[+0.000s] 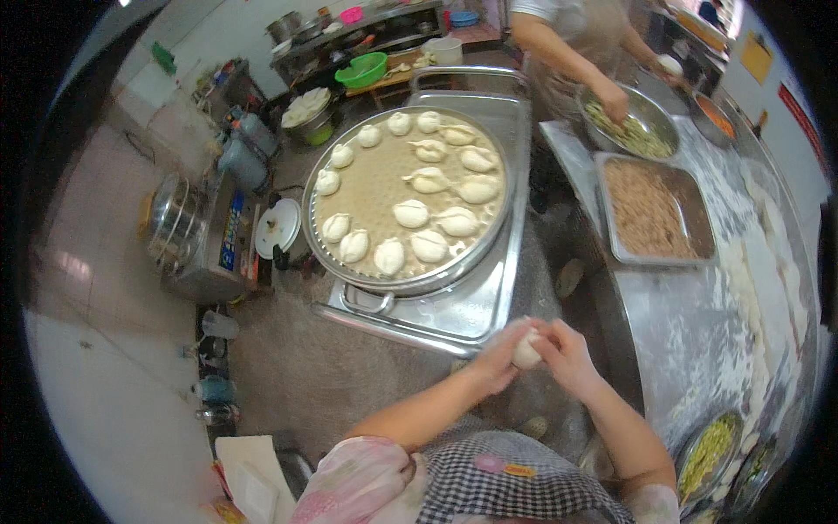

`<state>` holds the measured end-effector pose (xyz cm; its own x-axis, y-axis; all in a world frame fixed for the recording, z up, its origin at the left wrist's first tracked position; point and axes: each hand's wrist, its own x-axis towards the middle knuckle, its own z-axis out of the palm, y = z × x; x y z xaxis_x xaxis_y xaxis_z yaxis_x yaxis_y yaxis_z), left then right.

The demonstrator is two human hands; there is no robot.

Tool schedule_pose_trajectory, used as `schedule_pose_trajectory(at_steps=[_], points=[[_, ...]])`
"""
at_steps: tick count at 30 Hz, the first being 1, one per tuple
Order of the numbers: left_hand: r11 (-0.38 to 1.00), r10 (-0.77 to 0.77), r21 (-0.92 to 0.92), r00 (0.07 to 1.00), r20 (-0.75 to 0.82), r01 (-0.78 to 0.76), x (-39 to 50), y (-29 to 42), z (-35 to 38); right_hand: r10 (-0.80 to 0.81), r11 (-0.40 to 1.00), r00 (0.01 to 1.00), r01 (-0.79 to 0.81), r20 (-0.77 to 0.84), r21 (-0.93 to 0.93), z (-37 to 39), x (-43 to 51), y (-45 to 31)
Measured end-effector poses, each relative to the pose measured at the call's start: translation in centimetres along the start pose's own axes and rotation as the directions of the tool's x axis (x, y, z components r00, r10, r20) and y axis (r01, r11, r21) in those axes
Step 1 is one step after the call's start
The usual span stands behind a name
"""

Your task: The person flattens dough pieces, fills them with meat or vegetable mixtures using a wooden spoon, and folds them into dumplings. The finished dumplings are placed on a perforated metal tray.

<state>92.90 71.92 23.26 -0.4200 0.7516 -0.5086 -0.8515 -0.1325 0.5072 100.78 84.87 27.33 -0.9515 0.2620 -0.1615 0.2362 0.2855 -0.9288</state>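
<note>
Between my two hands, a white dough bun (526,352) is held just beyond the near right corner of a steel trolley (452,321). My left hand (501,360) cups it from the left, slightly blurred. The fingers of my right hand (563,350) pinch at its top from the right. On the trolley stands a large round steamer tray (366,190) with a perforated bottom. Round buns (389,255) and pleated, pointed dumplings (456,134) lie around its left, near and right parts.
To the right, a floury steel table (674,308) bears a rectangular pan of meat filling (648,209), a steel bowl of chopped greens (638,131) and an oval dish of green filling (710,452). A co-worker's hand (612,101) reaches into the bowl. Gas cylinders (242,160) stand at the left.
</note>
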Motion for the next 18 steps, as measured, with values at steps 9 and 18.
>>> schedule_pose_trajectory(at_steps=[9, 18], points=[[0.848, 0.495, -0.011, 0.8, -0.339, -0.53, -8.5, 21.2, -20.8, -0.232, 0.972, 0.972, 0.233, 0.024, -0.043, 19.5, 29.7, -13.3], [0.841, 0.499, -0.064, 0.816, -0.292, -0.537, -9.9, 23.6, -25.7, -0.145, 0.963, 0.986, 0.159, 0.082, -0.218, 26.3, 36.8, -10.6]])
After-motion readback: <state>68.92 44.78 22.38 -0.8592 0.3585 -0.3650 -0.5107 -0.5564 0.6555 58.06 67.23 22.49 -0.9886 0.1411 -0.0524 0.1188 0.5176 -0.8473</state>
